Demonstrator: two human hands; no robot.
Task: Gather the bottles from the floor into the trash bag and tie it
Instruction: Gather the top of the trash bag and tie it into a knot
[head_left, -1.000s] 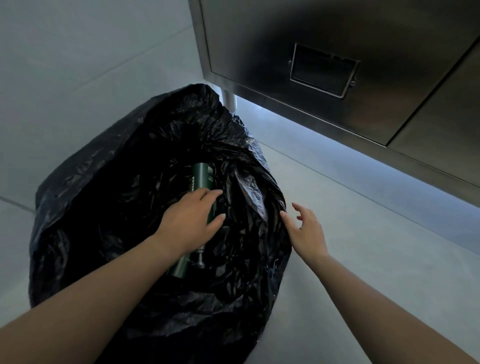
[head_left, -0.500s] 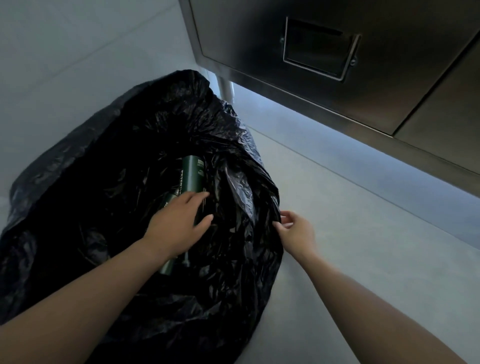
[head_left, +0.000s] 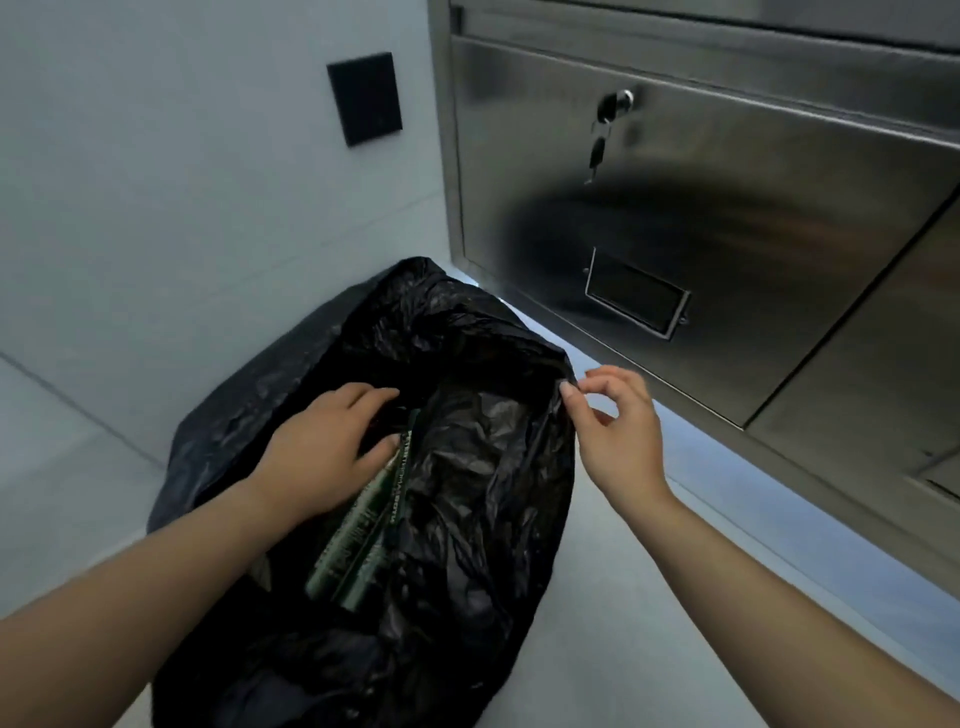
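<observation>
Since a second ago, my right hand has closed on the bag rim, fingers pinching plastic to hold the mouth open. Left hand, fingers spread, presses the green bottle down inside the bag on the floor.

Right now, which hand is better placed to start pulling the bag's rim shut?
Right. The right hand pinches the trash bag rim at its right edge. The left hand lies inside the opening, over the green bottles, off the rim.
</observation>
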